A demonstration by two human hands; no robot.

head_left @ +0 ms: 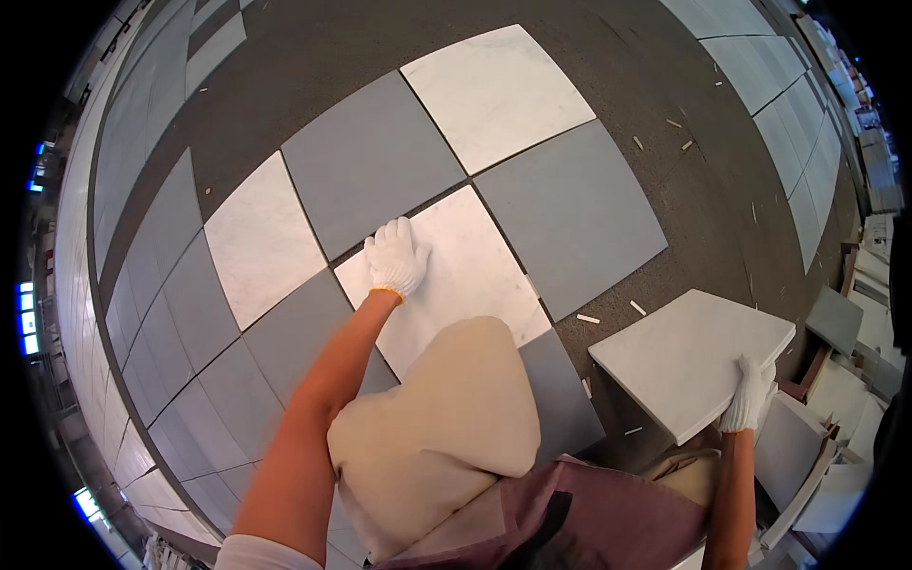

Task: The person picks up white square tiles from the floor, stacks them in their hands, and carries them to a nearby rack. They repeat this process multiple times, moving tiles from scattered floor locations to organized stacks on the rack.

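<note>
My left hand [396, 258], in a white knit glove, lies flat with its fingers stretched on a white marble tile [470, 256] on the floor. My knee covers the near part of that tile. Off to the right, my right hand [749, 399], also gloved, grips the near right edge of a loose white tile [684, 347], with fingers on its top face. This tile looks tilted; whether it touches the floor I cannot tell. Grey tiles [570, 218] and white ones alternate around my left hand in a checkered pattern, with narrow gaps between them.
Small pale strips [588, 319] lie scattered on the dark floor [627, 57], some beside the tile edges. Stacked tiles and boards [860, 380] stand at the far right. More laid tiles [769, 85] run along the upper right, and others [152, 256] along the left.
</note>
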